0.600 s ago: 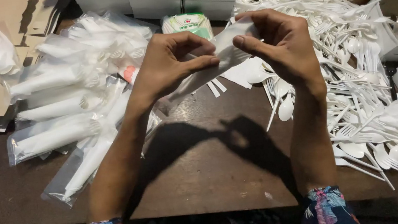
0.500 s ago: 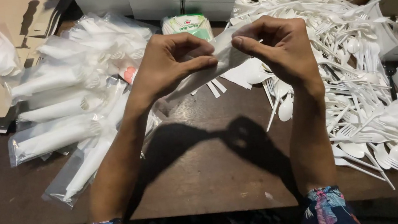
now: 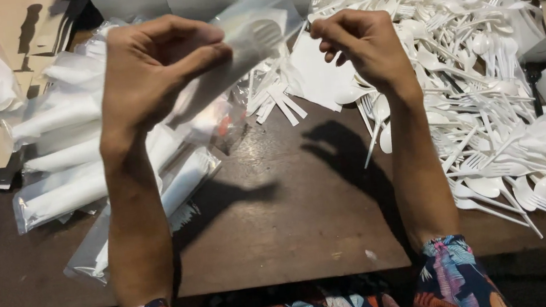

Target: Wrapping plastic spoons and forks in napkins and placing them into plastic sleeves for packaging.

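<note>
Clear crinkly plastic sleeve [image 3: 242, 46] pinched in left hand [image 3: 152, 71], white fork inside only faintly visible. Right hand [image 3: 360, 42] curled shut at the sleeve's end, grip hidden. Loose white cutlery [image 3: 479, 79] runs off the desk [image 3: 280, 208].

Head camera, looking steeply down, close over table [image 3: 283, 235] (single view).

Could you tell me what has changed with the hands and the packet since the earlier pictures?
The left hand now holds the clear cutlery packet alone; the right hand has let go of its end and drawn slightly away to the right. Earlier both hands pinched it close together. The packed pouches on the left and the loose white cutlery on the right lie as before.
</note>
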